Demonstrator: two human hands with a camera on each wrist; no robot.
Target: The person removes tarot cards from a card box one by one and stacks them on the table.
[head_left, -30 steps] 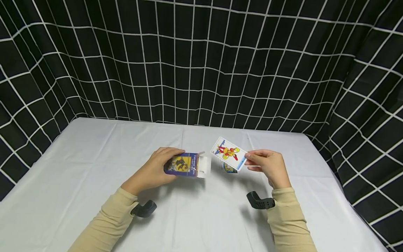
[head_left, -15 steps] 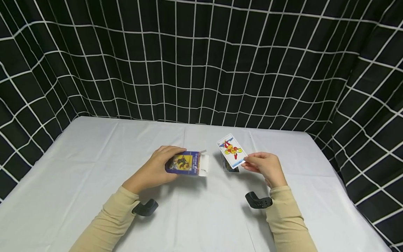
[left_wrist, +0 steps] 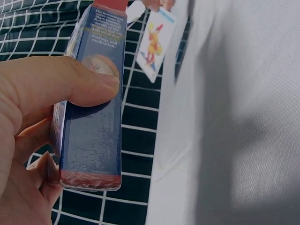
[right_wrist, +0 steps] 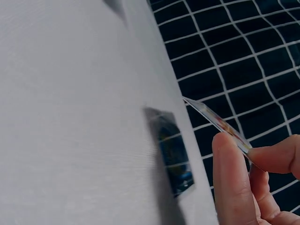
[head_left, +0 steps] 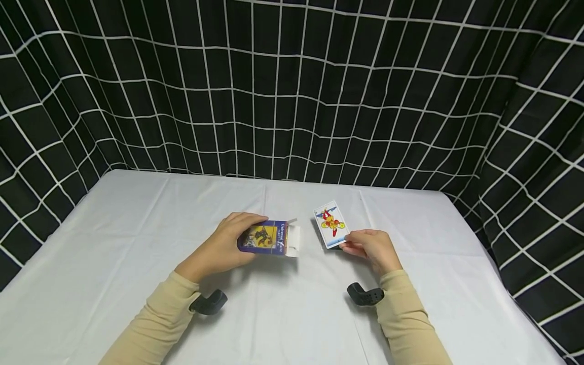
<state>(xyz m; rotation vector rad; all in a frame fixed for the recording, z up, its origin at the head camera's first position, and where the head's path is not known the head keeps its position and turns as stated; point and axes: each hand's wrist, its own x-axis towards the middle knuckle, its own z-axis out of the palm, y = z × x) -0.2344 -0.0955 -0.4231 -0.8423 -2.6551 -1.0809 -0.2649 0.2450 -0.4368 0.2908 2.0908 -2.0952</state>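
My left hand (head_left: 223,246) grips a blue tarot card box (head_left: 264,237) with a yellow picture on its front. The box's white end flap (head_left: 293,241) hangs open toward the right. In the left wrist view the thumb lies on the narrow side of the box (left_wrist: 93,145). Between thumb and fingers, my right hand (head_left: 371,248) pinches a white card (head_left: 330,224) by its near corner; a red and yellow figure is printed on it. Beneath that card, a dark glossy card (right_wrist: 174,154) lies on the cloth, mostly hidden in the head view.
A white cloth (head_left: 283,314) covers the table. Black curtains with a white grid (head_left: 283,91) rise behind it and on both sides. Each wrist wears a black camera mount, the left one (head_left: 209,302) and the right one (head_left: 365,294) both above the cloth.
My right hand has moved left and nearer the table, turning the white card more upright in view and bringing it over the dark card. The left hand and box stay nearly still.
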